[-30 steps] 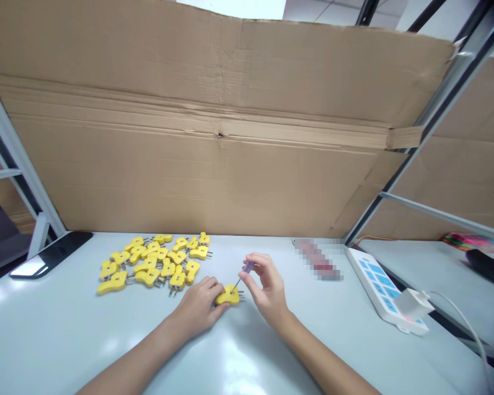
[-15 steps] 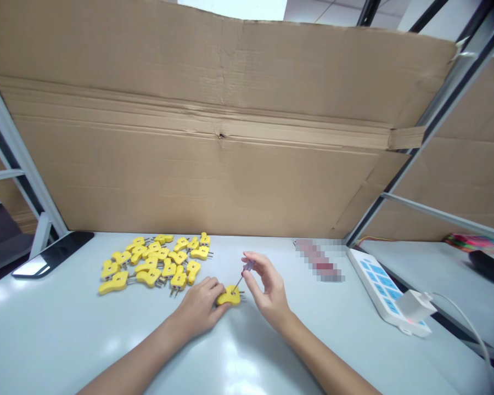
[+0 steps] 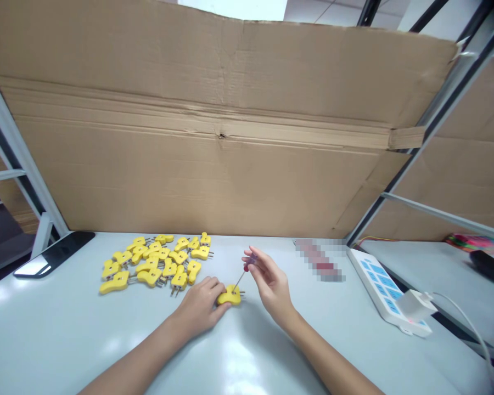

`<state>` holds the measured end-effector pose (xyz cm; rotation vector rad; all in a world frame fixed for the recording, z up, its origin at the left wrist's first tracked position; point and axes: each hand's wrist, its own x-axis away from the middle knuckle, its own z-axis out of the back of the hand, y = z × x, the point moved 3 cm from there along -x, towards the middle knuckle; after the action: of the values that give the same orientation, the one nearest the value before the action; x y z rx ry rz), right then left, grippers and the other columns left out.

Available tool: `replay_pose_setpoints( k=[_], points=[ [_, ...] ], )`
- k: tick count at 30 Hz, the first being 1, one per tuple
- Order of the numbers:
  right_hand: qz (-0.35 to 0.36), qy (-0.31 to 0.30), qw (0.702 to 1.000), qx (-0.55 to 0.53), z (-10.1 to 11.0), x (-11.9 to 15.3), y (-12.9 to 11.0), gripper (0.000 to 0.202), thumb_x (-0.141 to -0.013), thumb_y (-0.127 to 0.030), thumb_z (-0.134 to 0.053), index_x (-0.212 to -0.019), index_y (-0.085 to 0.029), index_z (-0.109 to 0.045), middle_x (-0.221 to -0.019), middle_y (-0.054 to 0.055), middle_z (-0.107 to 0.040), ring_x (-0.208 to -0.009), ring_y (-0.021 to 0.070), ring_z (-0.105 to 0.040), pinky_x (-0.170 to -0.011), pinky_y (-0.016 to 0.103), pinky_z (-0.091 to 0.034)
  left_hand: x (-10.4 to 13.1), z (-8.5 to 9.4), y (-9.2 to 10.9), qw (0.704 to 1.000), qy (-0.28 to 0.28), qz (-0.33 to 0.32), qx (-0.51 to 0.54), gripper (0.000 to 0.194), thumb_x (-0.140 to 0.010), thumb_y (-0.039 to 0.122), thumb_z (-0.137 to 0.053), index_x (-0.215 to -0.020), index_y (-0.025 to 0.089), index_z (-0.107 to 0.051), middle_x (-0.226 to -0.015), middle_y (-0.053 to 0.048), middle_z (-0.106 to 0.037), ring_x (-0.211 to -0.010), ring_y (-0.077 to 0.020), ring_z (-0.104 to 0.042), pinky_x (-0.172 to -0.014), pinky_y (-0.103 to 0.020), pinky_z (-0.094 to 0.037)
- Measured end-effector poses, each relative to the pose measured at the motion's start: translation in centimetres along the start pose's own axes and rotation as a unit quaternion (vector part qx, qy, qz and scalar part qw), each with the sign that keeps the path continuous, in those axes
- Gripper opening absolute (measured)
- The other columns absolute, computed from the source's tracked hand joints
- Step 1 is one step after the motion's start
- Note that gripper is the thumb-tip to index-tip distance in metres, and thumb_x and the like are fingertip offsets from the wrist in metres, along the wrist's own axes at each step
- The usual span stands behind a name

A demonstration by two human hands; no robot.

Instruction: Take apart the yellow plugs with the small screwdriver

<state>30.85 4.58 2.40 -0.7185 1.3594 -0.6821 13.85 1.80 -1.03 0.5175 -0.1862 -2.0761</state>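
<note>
Lying on the white table is a yellow plug (image 3: 226, 297) with metal pins pointing right. My left hand (image 3: 202, 305) pinches its left end between thumb and fingers. A small screwdriver (image 3: 246, 269) with a purple-red handle leans up to the right, its tip at the screw on top of the plug. The fingers of my right hand (image 3: 270, 280) are closed round its handle. To the left of my hands, several more yellow plugs (image 3: 154, 263) lie in a loose group, some touching.
Behind the table (image 3: 66, 329) stands a cardboard wall (image 3: 222, 181). A black phone (image 3: 55, 255) lies at the far left. On the right are a blurred-out patch (image 3: 321, 260), a white power strip (image 3: 382, 291) and its plugged-in adapter (image 3: 414, 305) with a cable.
My right hand has shifted slightly up and to the right, and its grip on the screwdriver handle has changed. The left hand and the plug have stayed put.
</note>
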Motion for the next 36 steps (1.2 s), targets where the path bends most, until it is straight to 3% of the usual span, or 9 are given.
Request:
replay_pose_setpoints(
  k=[5, 8, 11, 14, 19, 25, 28, 32, 36],
  points=[
    [-0.017, 0.045, 0.999, -0.013, 0.9, -0.6, 0.0, 0.032, -0.089, -0.031, -0.057, -0.120, -0.025, -0.059, -0.111, 0.010, -0.067, -0.094, 0.0209, -0.068, -0.078, 0.039, -0.059, 0.0, 0.0, -0.1, 1.000, 0.014, -0.005, -0.013, 0.010, -0.087, 0.028, -0.058, -0.083, 0.019, -0.056, -0.088, -0.005, -0.064, -0.084, -0.0223, -0.059, -0.072, -0.032, -0.046],
    [-0.075, 0.078, 0.994, 0.022, 2.5, -1.6, 0.8, 0.035, -0.082, -0.031, -0.062, -0.116, -0.022, -0.061, -0.102, 0.009, -0.069, -0.084, 0.0197, -0.068, -0.073, 0.037, -0.059, 0.1, 0.3, -0.4, 0.999, 0.031, -0.009, -0.019, 0.009, -0.088, 0.029, -0.056, -0.085, 0.020, -0.057, -0.087, -0.004, -0.065, -0.083, -0.0218, -0.060, -0.071, -0.031, -0.047],
    [-0.195, 0.015, 0.977, 0.080, 3.7, -2.6, 2.5, 0.035, -0.070, -0.023, -0.066, -0.104, -0.017, -0.066, -0.078, 0.002, -0.069, -0.058, 0.0154, -0.064, -0.061, 0.033, -0.056, 0.1, 0.5, -1.0, 0.998, 0.050, -0.018, -0.031, 0.009, -0.090, 0.029, -0.054, -0.090, 0.021, -0.058, -0.087, -0.004, -0.067, -0.083, -0.0218, -0.063, -0.070, -0.030, -0.048],
    [-0.275, -0.024, 0.951, 0.141, 4.3, -2.8, 3.7, 0.029, -0.062, -0.015, -0.065, -0.091, -0.016, -0.069, -0.066, -0.002, -0.065, -0.049, 0.0133, -0.060, -0.057, 0.030, -0.052, 0.3, 0.6, -1.6, 0.992, 0.080, -0.054, -0.079, 0.012, -0.094, 0.025, -0.049, -0.094, 0.019, -0.059, -0.085, -0.006, -0.068, -0.079, -0.0224, -0.065, -0.067, -0.030, -0.049],
    [-0.289, -0.018, 0.950, 0.117, 3.9, -2.5, 3.7, 0.032, -0.065, -0.017, -0.063, -0.097, -0.016, -0.067, -0.069, -0.002, -0.064, -0.050, 0.0131, -0.061, -0.058, 0.029, -0.051, 0.6, 0.6, -2.1, 0.981, 0.136, -0.089, -0.104, 0.023, -0.097, 0.018, -0.038, -0.105, 0.019, -0.059, -0.087, -0.008, -0.067, -0.077, -0.0210, -0.065, -0.064, -0.029, -0.050],
    [-0.328, -0.056, 0.938, 0.095, 3.3, -1.9, 4.0, 0.026, -0.062, -0.013, -0.063, -0.088, -0.017, -0.068, -0.063, -0.005, -0.059, -0.037, 0.0089, -0.052, -0.047, 0.025, -0.044, 0.7, 0.7, -1.3, 0.977, 0.098, -0.103, -0.160, 0.027, -0.094, 0.009, -0.035, -0.098, 0.020, -0.060, -0.078, -0.006, -0.063, -0.071, -0.0186, -0.062, -0.058, -0.026, -0.048],
    [-0.334, -0.023, 0.942, 0.032, 2.7, -1.7, 3.7, 0.027, -0.063, -0.017, -0.068, -0.090, -0.016, -0.065, -0.067, -0.004, -0.058, -0.043, 0.0110, -0.056, -0.049, 0.027, -0.049, 0.8, 0.5, -0.7, 0.969, 0.079, -0.117, -0.202, 0.030, -0.089, 0.003, -0.036, -0.093, 0.019, -0.060, -0.076, -0.006, -0.062, -0.070, -0.0187, -0.061, -0.055, -0.025, -0.045],
    [-0.309, 0.075, 0.941, -0.118, 2.1, -1.6, 2.8, 0.039, -0.060, -0.030, -0.078, -0.091, -0.017, -0.059, -0.068, -0.002, -0.060, -0.063, 0.0172, -0.065, -0.062, 0.034, -0.056, 0.6, 0.1, -0.6, 0.982, 0.091, -0.046, -0.158, 0.017, -0.081, 0.006, -0.047, -0.080, 0.020, -0.058, -0.072, -0.003, -0.059, -0.065, -0.0171, -0.059, -0.055, -0.024, -0.044],
    [-0.298, 0.103, 0.940, -0.128, 2.3, -1.6, 2.7, 0.045, -0.056, -0.035, -0.083, -0.088, -0.018, -0.056, -0.063, -0.002, -0.061, -0.060, 0.0166, -0.063, -0.061, 0.033, -0.055, 0.2, 0.4, -1.2, 0.988, 0.143, 0.063, -0.011, 0.007, -0.079, 0.016, -0.054, -0.074, 0.021, -0.051, -0.070, 0.002, -0.053, -0.060, -0.0139, -0.055, -0.056, -0.024, -0.046]
  ],
)
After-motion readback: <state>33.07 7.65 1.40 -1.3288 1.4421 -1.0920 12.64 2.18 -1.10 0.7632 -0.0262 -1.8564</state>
